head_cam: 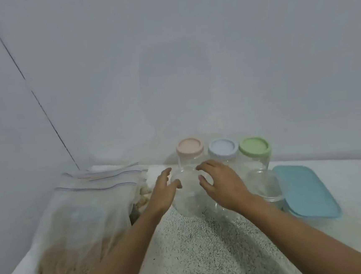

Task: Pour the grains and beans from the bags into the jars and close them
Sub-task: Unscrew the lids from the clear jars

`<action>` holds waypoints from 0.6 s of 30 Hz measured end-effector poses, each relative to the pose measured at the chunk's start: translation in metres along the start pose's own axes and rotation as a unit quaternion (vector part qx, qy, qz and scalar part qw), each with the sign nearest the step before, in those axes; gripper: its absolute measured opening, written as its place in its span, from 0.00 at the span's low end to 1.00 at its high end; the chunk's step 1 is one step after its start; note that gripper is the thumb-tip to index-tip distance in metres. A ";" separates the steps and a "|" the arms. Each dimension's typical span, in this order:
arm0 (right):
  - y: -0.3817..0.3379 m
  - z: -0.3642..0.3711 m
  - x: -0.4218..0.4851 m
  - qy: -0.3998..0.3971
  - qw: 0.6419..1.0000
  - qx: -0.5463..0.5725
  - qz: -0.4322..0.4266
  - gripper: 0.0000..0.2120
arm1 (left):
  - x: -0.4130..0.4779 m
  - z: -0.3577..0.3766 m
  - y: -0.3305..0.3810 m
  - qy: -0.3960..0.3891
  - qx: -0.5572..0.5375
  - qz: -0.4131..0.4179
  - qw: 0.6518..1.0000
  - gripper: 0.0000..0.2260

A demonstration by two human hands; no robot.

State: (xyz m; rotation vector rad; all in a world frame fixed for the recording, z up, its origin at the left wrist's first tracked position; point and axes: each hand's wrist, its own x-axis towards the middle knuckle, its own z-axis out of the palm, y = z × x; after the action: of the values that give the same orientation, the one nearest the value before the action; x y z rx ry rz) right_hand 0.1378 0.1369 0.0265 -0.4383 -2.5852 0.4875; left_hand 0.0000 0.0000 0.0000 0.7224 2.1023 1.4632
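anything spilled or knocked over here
Nothing stands out. The three lidded jars stand upright, the clear jar sits upright between the left hand and right hand, and no grain shows outside the grain bag.

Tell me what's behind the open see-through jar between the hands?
Three clear round jars stand in a row: the pink-lidded jar, the blue-lidded jar and the green-lidded jar. The open clear jar and the right hand hide the lower parts of the pink and blue ones.

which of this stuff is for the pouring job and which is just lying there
Job: grain bags; open clear jar; pink-lidded jar; blue-lidded jar; green-lidded jar.
Lying about: blue rectangular lid; clear container beside it.
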 end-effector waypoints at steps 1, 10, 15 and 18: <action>-0.002 0.007 0.003 -0.009 1.000 -0.010 -0.005 0.16 | 0.001 0.001 -0.004 -0.022 -0.019 -0.014 0.999 0.33; -0.010 0.031 0.010 -0.048 0.998 -0.028 -0.030 0.20 | 0.005 -0.015 -0.029 -0.100 -0.085 0.002 0.991 0.29; -0.022 0.027 0.002 -0.075 0.995 0.016 -0.057 0.15 | -0.022 -0.029 -0.038 -0.123 -0.053 0.020 0.991 0.29; -0.028 0.027 -0.011 -0.079 0.994 0.036 -0.061 0.12 | -0.037 -0.034 -0.047 -0.171 -0.018 0.021 0.985 0.34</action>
State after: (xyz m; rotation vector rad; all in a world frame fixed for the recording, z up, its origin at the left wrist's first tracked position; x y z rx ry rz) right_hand 0.1275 0.1015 0.0118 -0.2241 -2.7142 0.5917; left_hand -0.0013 -0.0622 -0.0308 0.9362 1.8050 1.2882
